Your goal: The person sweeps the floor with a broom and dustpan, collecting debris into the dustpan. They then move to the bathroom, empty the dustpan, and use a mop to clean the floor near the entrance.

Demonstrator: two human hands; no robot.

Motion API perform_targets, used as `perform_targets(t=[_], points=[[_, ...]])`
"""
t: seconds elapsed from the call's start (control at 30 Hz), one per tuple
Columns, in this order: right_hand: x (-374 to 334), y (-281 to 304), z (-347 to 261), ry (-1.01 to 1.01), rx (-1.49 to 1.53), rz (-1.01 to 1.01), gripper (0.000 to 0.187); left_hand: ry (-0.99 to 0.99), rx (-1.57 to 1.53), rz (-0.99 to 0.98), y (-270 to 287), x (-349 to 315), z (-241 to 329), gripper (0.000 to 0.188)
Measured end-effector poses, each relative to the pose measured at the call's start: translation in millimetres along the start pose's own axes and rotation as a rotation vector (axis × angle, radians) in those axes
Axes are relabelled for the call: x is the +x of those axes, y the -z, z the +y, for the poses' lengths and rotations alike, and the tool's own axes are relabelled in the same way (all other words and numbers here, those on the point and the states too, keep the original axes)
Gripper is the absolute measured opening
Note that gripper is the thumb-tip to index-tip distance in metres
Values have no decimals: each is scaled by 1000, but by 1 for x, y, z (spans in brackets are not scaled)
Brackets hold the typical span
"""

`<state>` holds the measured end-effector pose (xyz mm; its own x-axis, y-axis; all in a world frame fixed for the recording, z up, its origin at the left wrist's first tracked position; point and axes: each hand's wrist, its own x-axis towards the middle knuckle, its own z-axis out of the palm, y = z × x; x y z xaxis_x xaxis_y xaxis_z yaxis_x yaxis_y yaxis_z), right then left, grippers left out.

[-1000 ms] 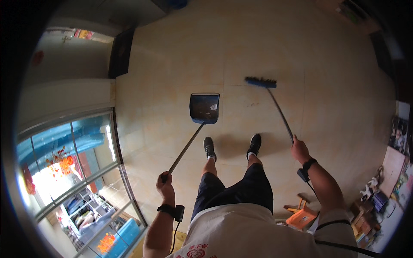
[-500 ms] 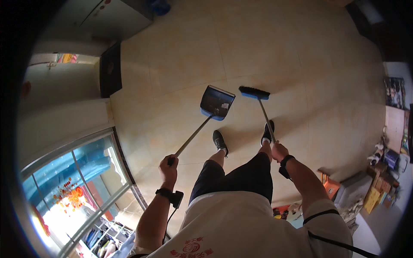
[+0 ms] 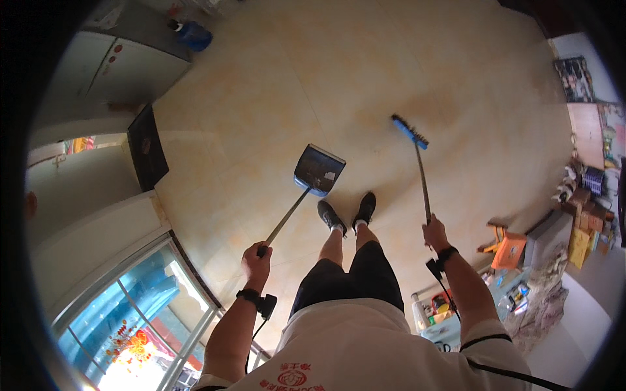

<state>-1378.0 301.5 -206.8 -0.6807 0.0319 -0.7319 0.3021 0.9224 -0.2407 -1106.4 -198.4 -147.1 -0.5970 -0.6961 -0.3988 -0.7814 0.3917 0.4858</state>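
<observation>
My left hand [image 3: 257, 262] is closed round the upper end of a long-handled dustpan [image 3: 317, 171]. Its dark pan with a blue ridged rear edge rests ahead of my feet, and a small pale scrap shows inside it. In my right hand [image 3: 435, 233] is the handle of a broom [image 3: 411, 131], whose blue head with dark bristles is out to the right of the pan, tilted and apart from it. Both handles slant away from me over the tiled floor [image 3: 261, 111]. Whether the bristles touch the floor I cannot tell.
At the far left a blue water bottle [image 3: 194, 36] stands by a grey cabinet [image 3: 143, 62]. A black panel [image 3: 147, 148] leans along the left wall, above a glazed door [image 3: 130, 306]. To the right are an orange stool [image 3: 508, 250], boxes [image 3: 587, 218] and a table with small items [image 3: 450, 316].
The broom has swung right, away from the dustpan, and its head has turned. My right foot has come in beside my left. The dustpan sits slightly lower and further left in view.
</observation>
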Motion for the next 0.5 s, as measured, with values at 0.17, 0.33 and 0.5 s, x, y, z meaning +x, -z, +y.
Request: perform_targets(t=[0.17, 0.33, 0.5], points=[[62, -80, -32, -294, 788, -257, 27, -107, 140, -75, -9, 16, 26, 23], [53, -142, -120, 814, -447, -184, 14, -141, 275, -152, -19, 24, 63, 24], [28, -157, -199, -280, 944, -676, 7, -222, 333, -240, -28, 36, 84, 24]])
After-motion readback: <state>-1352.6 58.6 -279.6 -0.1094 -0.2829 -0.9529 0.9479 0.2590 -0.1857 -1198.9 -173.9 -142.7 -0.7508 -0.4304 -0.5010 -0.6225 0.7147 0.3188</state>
